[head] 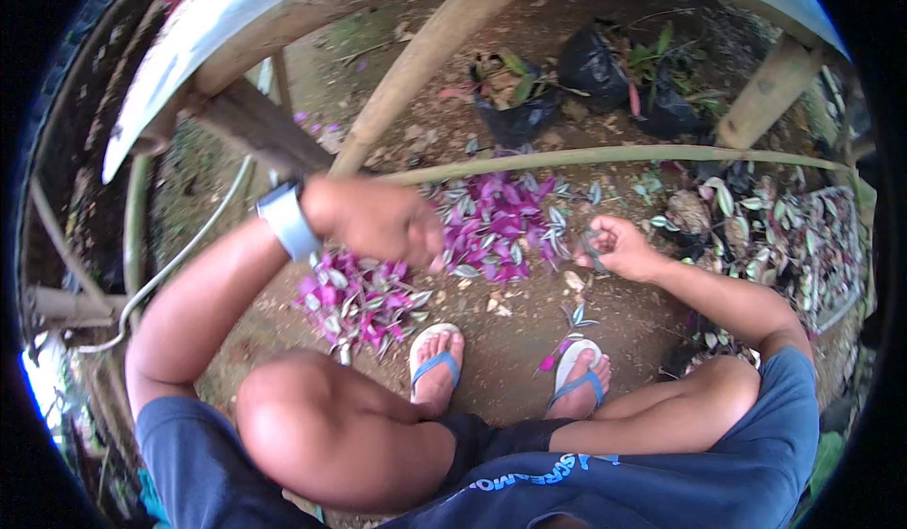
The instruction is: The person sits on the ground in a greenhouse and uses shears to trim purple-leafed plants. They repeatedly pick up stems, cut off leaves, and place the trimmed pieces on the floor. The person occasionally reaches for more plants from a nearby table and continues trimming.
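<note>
My left hand [379,217], with a pale-strapped watch [289,221] on its wrist, is blurred by motion over the ground. Its fingers are curled, and whether they hold anything cannot be made out. Just right of it lies a heap of purple and silver-striped tradescantia cuttings [496,224]. A second heap of cuttings [361,299] lies below that hand, near my left foot. At the right edge of the larger heap, my right hand [623,249] pinches a small dark grey-green object [594,249], too blurred to identify. One loose cutting [575,320] lies by my right sandal [570,366].
Black plastic plant bags [595,68] with plants stand beyond a thin bamboo rail [602,157]. A thick bamboo pole [425,68] slants across the front. To the right, striped plants [772,238] grow beside a wire-like frame [847,302]. A pale hose [191,242] curves at left.
</note>
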`<state>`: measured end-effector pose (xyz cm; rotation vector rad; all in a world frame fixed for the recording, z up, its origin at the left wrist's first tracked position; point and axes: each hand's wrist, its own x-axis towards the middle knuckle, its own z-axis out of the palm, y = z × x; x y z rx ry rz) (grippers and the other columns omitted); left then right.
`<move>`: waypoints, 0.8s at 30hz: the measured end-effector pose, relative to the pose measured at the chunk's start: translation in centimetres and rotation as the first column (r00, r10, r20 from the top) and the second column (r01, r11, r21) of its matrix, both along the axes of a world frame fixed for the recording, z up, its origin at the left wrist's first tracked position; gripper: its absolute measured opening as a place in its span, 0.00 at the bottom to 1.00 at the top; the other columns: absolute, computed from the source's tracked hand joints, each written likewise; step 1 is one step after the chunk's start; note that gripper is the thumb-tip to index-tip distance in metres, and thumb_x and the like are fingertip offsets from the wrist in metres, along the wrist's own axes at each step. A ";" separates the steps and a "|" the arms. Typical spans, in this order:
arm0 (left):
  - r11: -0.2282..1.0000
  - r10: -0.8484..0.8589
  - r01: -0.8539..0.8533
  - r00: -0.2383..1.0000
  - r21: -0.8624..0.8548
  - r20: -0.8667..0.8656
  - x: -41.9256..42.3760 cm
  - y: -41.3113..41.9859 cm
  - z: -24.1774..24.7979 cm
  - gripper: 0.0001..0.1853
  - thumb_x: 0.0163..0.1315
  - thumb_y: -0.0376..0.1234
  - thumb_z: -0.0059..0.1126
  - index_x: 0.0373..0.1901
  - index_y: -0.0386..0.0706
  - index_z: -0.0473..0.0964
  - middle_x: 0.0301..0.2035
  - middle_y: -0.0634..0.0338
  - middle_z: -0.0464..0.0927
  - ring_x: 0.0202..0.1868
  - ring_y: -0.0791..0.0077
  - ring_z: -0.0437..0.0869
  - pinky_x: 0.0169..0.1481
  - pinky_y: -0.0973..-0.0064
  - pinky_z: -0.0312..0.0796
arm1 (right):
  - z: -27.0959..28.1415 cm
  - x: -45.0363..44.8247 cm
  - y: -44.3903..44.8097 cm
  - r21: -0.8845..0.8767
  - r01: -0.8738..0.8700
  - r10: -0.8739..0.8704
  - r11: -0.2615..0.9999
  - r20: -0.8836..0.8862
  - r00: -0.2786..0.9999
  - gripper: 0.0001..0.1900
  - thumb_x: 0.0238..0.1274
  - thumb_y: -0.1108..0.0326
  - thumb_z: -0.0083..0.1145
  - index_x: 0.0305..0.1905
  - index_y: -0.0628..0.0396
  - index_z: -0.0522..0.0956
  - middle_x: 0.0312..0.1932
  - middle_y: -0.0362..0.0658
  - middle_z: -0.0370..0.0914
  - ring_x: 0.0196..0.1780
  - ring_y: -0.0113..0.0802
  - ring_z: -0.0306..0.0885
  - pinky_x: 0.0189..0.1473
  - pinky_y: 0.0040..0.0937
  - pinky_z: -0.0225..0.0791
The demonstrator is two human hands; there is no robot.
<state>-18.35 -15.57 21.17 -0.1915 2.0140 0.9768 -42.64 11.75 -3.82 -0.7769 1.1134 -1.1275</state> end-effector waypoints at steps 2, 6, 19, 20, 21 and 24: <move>0.988 0.133 -0.125 0.987 0.093 -0.085 3.1 0.5 -5.4 0.14 0.71 0.36 0.62 0.54 0.40 0.81 0.41 0.60 0.86 0.44 0.75 0.85 0.51 0.73 0.77 | 2.2 1.6 -0.4 0.172 0.114 -0.136 0.978 0.126 0.983 0.15 0.61 0.77 0.70 0.44 0.55 0.72 0.44 0.47 0.86 0.44 0.29 0.85 0.47 0.29 0.81; 0.728 0.653 -0.454 0.686 0.514 -0.320 6.1 5.2 -15.1 0.24 0.70 0.33 0.66 0.66 0.38 0.73 0.46 0.58 0.85 0.46 0.77 0.84 0.53 0.73 0.78 | 7.7 5.6 -1.7 0.309 0.133 -0.224 0.942 0.280 0.933 0.14 0.63 0.76 0.69 0.45 0.55 0.72 0.45 0.51 0.87 0.44 0.33 0.87 0.45 0.30 0.81; 0.104 0.978 -0.548 0.209 0.830 0.015 6.9 5.7 -21.3 0.09 0.71 0.30 0.64 0.48 0.34 0.85 0.45 0.60 0.87 0.46 0.81 0.83 0.55 0.77 0.76 | 11.6 13.7 -6.7 0.373 0.315 -0.036 0.873 -0.594 0.804 0.14 0.64 0.61 0.73 0.36 0.52 0.75 0.31 0.33 0.76 0.31 0.20 0.71 0.37 0.23 0.66; 0.101 0.982 -0.573 0.189 0.813 0.012 7.0 5.5 -21.7 0.09 0.70 0.30 0.65 0.47 0.35 0.86 0.44 0.60 0.87 0.44 0.83 0.83 0.52 0.79 0.76 | 12.1 13.3 -6.3 0.462 0.238 0.034 0.854 -0.507 0.861 0.20 0.63 0.53 0.73 0.29 0.55 0.76 0.26 0.32 0.70 0.31 0.19 0.65 0.35 0.25 0.61; 0.114 0.980 -0.595 0.199 0.796 0.008 7.0 5.4 -22.0 0.09 0.70 0.30 0.65 0.47 0.35 0.86 0.43 0.61 0.87 0.43 0.83 0.83 0.50 0.79 0.76 | 12.5 12.9 -6.0 0.431 0.129 0.122 0.893 -0.508 0.853 0.21 0.63 0.51 0.73 0.27 0.55 0.75 0.25 0.33 0.70 0.31 0.20 0.65 0.34 0.26 0.61; 0.136 0.978 -0.591 0.210 0.795 -0.011 7.0 5.3 -22.8 0.10 0.70 0.31 0.66 0.47 0.35 0.86 0.37 0.64 0.86 0.37 0.85 0.81 0.42 0.81 0.74 | 13.4 12.7 -5.7 0.555 -0.040 0.358 0.831 -0.479 0.801 0.29 0.60 0.44 0.73 0.22 0.57 0.74 0.22 0.33 0.69 0.29 0.22 0.65 0.31 0.30 0.59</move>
